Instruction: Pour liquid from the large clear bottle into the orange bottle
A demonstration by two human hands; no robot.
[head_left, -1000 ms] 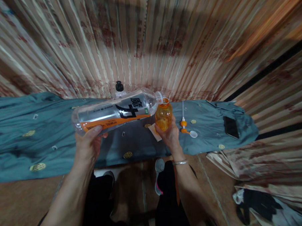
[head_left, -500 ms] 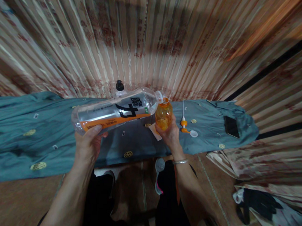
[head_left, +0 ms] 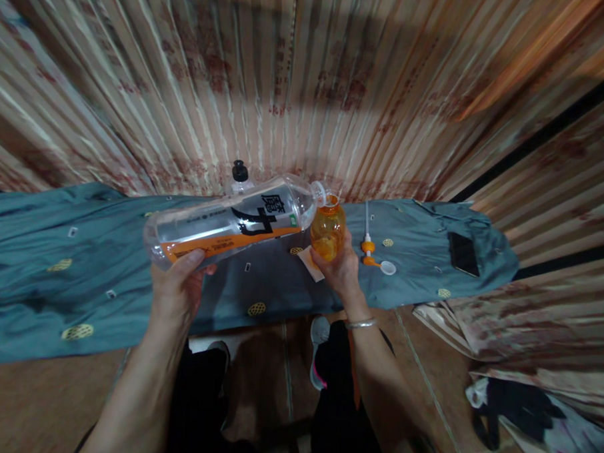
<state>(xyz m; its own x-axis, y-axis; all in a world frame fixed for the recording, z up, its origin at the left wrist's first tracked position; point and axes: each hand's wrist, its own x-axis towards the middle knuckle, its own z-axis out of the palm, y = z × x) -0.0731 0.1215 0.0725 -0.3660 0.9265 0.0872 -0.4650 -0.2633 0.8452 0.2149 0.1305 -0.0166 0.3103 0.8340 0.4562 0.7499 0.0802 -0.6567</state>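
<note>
My left hand [head_left: 180,281] is closed around the base end of a large clear plastic bottle [head_left: 232,220] with a silver and orange label. The bottle lies tilted nearly level, its uncapped neck pointing right, at the mouth of a small orange see-through bottle [head_left: 328,231]. Fingers of my right hand [head_left: 343,272] wrap round that orange bottle, which stands roughly upright. Some liquid seems to sit low inside it. Whether the two rims touch, I cannot tell. Just right of it, on the cloth, lies an orange and white pump top [head_left: 368,248] with a thin tube.
A blue-green cloth [head_left: 106,244] with yellow patterns covers the long narrow surface. Behind the large bottle stands a black-capped bottle [head_left: 239,174]. A dark phone [head_left: 463,253] lies at the right end. Patterned curtains [head_left: 298,86] hang behind. A bag-like bundle [head_left: 524,410] is on the floor.
</note>
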